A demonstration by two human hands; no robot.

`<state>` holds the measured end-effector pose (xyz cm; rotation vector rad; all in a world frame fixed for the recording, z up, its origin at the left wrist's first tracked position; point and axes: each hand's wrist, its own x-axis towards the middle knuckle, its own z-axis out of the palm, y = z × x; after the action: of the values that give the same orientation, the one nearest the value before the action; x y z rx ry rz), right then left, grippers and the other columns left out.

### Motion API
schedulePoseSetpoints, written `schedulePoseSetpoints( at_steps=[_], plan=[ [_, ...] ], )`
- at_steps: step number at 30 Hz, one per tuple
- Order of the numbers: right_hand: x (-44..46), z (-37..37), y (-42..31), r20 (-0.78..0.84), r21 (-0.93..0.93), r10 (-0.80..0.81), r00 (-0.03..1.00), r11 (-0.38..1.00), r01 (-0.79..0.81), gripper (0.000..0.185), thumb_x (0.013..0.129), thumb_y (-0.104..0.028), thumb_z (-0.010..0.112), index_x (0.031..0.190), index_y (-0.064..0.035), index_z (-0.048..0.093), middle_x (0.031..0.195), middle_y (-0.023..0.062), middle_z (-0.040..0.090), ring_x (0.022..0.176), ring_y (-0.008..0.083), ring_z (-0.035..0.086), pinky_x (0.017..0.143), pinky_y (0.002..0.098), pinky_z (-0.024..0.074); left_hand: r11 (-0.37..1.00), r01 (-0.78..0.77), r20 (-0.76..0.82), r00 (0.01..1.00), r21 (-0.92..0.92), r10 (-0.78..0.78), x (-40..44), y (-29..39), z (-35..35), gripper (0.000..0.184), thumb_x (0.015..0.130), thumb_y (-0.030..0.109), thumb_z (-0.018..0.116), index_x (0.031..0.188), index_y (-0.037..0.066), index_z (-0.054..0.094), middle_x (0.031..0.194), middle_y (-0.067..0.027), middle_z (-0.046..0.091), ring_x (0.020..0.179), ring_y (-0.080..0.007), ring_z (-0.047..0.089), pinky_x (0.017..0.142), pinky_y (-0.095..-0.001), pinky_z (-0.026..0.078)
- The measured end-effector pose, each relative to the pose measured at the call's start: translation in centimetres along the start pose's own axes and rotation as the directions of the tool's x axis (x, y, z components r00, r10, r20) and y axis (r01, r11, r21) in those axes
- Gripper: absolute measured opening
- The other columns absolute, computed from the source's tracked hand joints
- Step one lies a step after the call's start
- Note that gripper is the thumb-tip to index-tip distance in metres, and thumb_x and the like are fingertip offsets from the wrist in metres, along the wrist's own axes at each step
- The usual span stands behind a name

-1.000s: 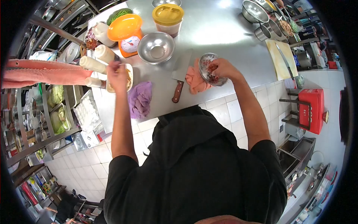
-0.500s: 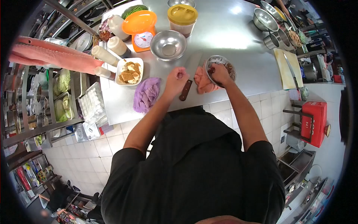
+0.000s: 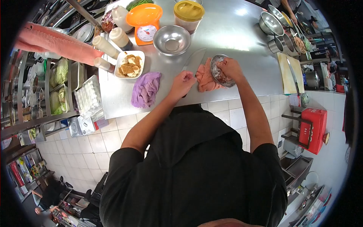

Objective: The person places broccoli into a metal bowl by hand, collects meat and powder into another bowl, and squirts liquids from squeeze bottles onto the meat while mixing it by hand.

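My left hand [image 3: 183, 83] is closed with its fingers curled inward, above a knife [image 3: 197, 56] that lies on the steel table. The hand and wrist cover most of the knife's handle; anything inside the fingers is hidden. My right hand [image 3: 231, 69] reaches over the rim of a metal bowl [image 3: 214, 60], its fingers bent together at the pale, wet-looking contents. What those fingers pinch is too small to make out. The bowl sits tilted on a salmon-coloured cloth [image 3: 206, 80]. A crumpled purple cloth [image 3: 146, 90] lies left of my left hand.
Beyond my hands stand a second steel bowl [image 3: 172, 41], an orange scale [image 3: 146, 33] and a yellow-lidded tub [image 3: 189, 15]. A white dish of food [image 3: 129, 65] and squeeze bottles are at left. At right, a knife lies on a cutting board [image 3: 287, 72]. Another person's arm shows top right.
My left hand has turned and shifted slightly, now covering the knife handle seen before. My right hand has drawn back from deep in the bowl towards its upper rim. The view has shifted slightly.
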<state>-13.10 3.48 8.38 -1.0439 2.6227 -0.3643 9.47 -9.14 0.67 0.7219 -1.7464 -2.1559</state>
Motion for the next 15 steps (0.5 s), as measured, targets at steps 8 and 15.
schedulePoseSetpoints(
  at_steps=[8, 15],
  plan=[
    [0.2, -2.5, 1.1, 0.354, 0.333, 0.016, 0.935, 0.932, -0.142, 0.037, 0.084, -0.034, 0.065, 0.086, 0.0035, 0.067, 0.069, 0.0133, 0.063, 0.069, 0.0209, 0.063, 0.069, 0.0351, 0.0502, 0.998, -0.010, -0.004, 1.000, -0.058, 0.010, 3.0, -0.9, 2.4, 0.027, 0.081, 0.019, 0.069, 0.099, 0.000, 0.062, 0.089, -0.0061, 0.064, 0.081, -0.0134, 0.060, 0.072, -0.0271, 0.049],
    [0.8, 2.8, 1.6, -0.007, 0.238, -0.195, 0.981, 0.952, 0.191, 0.028, 0.080, -0.018, 0.060, 0.103, -0.0022, 0.065, 0.098, 0.0199, 0.066, 0.091, 0.0341, 0.063, 0.082, 0.0388, 0.0485, 0.981, -0.145, 0.058, 0.989, 0.131, 0.138, 5.2, -2.4, 5.2, 0.027, 0.083, 0.019, 0.070, 0.101, 0.000, 0.063, 0.097, -0.0081, 0.065, 0.088, -0.0162, 0.061, 0.079, -0.0300, 0.050]
  ],
)
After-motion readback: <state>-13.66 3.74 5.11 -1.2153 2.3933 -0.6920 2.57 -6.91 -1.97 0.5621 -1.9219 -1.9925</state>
